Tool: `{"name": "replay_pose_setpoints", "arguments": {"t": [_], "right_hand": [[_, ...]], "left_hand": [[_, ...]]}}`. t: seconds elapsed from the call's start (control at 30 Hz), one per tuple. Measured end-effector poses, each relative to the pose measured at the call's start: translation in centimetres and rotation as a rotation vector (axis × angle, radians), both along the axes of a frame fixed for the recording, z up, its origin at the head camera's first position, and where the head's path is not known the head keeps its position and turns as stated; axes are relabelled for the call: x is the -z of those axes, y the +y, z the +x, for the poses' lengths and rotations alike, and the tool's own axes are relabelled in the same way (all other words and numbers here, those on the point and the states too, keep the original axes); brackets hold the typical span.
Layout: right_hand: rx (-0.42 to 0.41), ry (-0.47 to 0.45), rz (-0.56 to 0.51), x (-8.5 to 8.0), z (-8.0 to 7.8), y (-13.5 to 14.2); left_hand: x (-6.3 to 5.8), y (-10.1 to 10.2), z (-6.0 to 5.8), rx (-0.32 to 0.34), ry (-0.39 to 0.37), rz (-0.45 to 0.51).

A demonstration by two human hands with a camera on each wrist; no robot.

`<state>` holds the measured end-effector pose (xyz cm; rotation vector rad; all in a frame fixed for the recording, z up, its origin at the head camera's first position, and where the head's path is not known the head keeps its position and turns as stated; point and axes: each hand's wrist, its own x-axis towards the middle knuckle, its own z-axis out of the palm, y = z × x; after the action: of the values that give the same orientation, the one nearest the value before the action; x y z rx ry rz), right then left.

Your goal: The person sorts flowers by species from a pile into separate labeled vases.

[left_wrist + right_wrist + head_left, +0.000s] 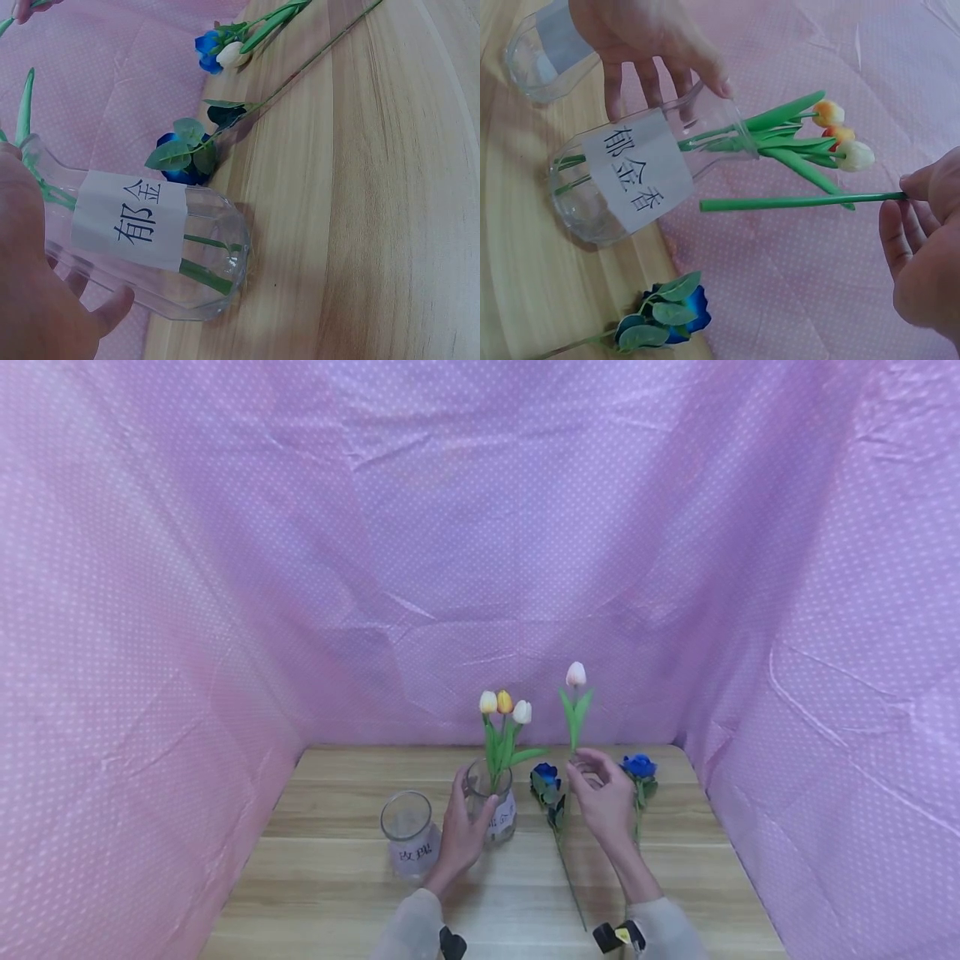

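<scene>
My left hand (463, 837) grips a clear glass vase (592, 217) near its neck, fingers on one side and thumb on the other. The vase carries a white label (639, 172) with handwritten characters. Several tulips (855, 156), white, yellow and orange-yellow, stand in it, their green stems visible through the glass. To the right, my right hand (609, 806) pinches a pale pink tulip (576, 675) by its stem, flower upward. The cut stem end (720, 204) hangs outside the vase, beside its mouth, in the right wrist view.
Left of the vase stands another labelled glass vase (411, 847). Blue roses lie on the wooden table (330, 860): one rose (546, 772) between the hands, another rose (640, 766) at the right. A white tulip (233, 55) lies by a rose. Pink dotted cloth (480, 527) surrounds the table.
</scene>
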<state>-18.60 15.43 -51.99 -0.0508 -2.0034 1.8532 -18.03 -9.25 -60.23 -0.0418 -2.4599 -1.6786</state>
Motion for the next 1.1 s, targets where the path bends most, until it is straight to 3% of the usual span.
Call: {"name": "replay_pose_setpoints", "arguments": {"t": [0.3, 1.1], "right_hand": [[-0.043, 0.005, 0.016, -1.1, -0.9, -1.3], [-0.059, 0.143, 0.07, -3.5, -3.7, -4.9]], "left_hand": [[0.2, -0.1, 0.0, 0.003, 0.011, -0.007], [0.4, -0.1, -0.1, -0.018, 0.017, -0.016]]}}
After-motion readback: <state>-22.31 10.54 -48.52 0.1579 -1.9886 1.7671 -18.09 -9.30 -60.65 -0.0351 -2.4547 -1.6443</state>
